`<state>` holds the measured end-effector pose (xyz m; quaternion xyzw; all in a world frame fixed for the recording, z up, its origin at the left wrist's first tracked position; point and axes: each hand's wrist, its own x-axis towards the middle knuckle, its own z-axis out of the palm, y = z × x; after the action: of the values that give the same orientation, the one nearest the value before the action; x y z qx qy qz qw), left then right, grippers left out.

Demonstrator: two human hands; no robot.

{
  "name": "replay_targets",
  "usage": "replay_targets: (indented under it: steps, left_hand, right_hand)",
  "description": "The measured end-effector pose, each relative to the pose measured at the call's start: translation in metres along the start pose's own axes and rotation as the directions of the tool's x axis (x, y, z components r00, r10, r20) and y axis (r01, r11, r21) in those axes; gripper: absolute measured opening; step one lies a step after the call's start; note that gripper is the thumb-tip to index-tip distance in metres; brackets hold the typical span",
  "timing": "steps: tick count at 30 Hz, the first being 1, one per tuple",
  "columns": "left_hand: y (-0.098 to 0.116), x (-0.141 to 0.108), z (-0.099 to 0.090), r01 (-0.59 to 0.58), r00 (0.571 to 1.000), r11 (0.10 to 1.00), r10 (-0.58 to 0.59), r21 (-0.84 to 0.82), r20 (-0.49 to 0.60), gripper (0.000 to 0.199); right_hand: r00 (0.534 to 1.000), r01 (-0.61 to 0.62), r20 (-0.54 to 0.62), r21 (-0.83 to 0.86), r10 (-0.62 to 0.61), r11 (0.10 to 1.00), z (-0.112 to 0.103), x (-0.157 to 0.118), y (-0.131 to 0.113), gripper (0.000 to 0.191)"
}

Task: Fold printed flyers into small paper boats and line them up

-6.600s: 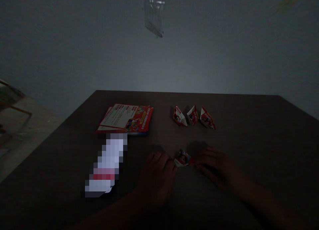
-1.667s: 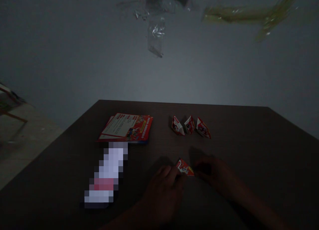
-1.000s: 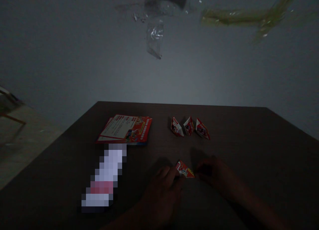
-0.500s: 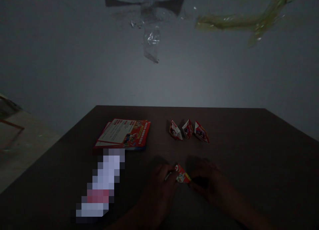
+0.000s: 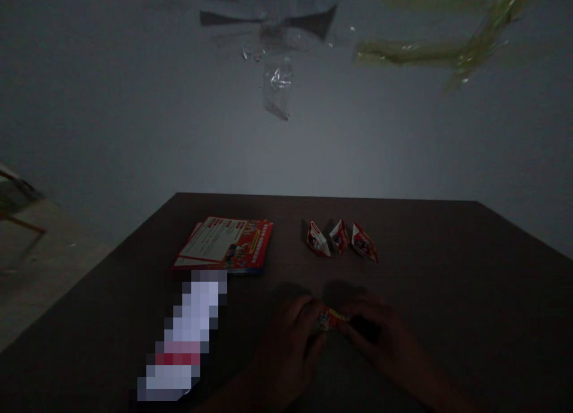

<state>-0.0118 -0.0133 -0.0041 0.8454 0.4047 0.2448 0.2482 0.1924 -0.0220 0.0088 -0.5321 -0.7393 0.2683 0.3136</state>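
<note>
A small folded piece of red and yellow printed paper (image 5: 330, 319) is held between my hands, low over the table. My left hand (image 5: 293, 338) pinches its left end, and the fingers cover much of it. On the other end, the thumb and fingers of my right hand (image 5: 380, 326) are closed. Beyond my hands stand three folded paper shapes in a row: a left one (image 5: 318, 240), a middle one (image 5: 339, 237) and a right one (image 5: 364, 243), all red and white with printed pictures. The light is dim, so the folds between my fingers are hard to see.
A stack of red and white printed sheets (image 5: 224, 243) lies at the left on the dark table (image 5: 425, 228). In front of it, a long pixelated object (image 5: 192, 326) shows a glow. A pale wall (image 5: 380, 138) with tape on it rises behind the table.
My hands have drawn closer together on the paper, and less of it shows now. My right fingers have come in over its right end. The view has tilted up slightly.
</note>
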Motion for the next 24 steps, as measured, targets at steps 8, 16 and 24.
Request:
replay_targets:
  steps: [8,16,24]
  left_hand:
    - [0.000,0.003,0.002,0.035,0.997,0.980,-0.022,-0.196,0.068,0.043]
    - [0.009,0.009,-0.011,0.072,0.994,0.921,-0.033,-0.383,0.106,0.033]
    - [-0.001,0.007,-0.005,0.044,0.999,0.904,-0.033,-0.425,0.034,0.032]
  right_hand:
    - [0.994,-0.067,-0.071,0.227,0.085,0.972,0.015,-0.002,-0.003,0.012]
    - [0.995,-0.056,-0.059,0.343,0.081,0.938,0.019,-0.004,-0.006,0.016]
    - [0.995,0.020,-0.095,0.336,0.013,0.942,0.015,0.000,-0.009,0.021]
